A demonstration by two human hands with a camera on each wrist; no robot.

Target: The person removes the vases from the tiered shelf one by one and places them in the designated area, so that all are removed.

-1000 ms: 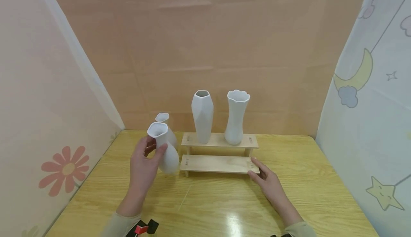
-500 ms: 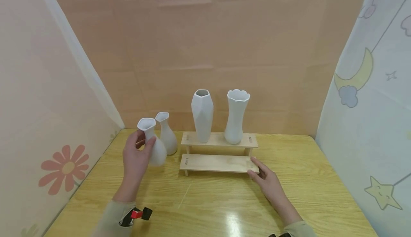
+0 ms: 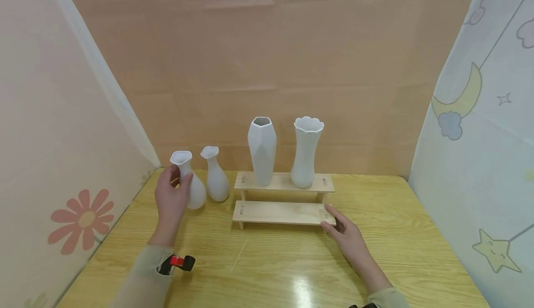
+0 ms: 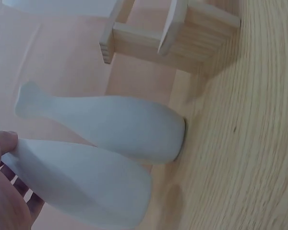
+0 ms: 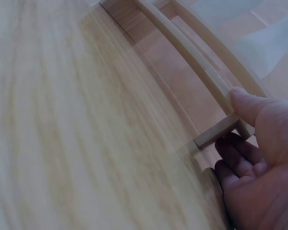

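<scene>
My left hand (image 3: 172, 200) grips a white narrow-necked vase (image 3: 196, 192) by its neck, at the left of the table. In the left wrist view that vase (image 4: 96, 187) leans a little, and its base looks slightly above the tabletop, over a shadow. Just right of it stands a similar white vase (image 3: 217, 183), upright on the table. My right hand (image 3: 348, 235) holds the right end of the lower step of a two-tier wooden stand (image 3: 279, 212). The right wrist view shows the thumb on the step's edge, with the other fingers curled below by the leg.
On the upper step stand a faceted white vase (image 3: 262, 153) and a white vase with a scalloped rim (image 3: 307, 155). The wooden table (image 3: 267, 261) has a peach backdrop (image 3: 283, 67) behind it and printed cloth walls at both sides.
My left hand has carried its vase leftward and a bit back, away from the stand, uncovering the other narrow-necked vase. The right hand has kept its place on the stand.
</scene>
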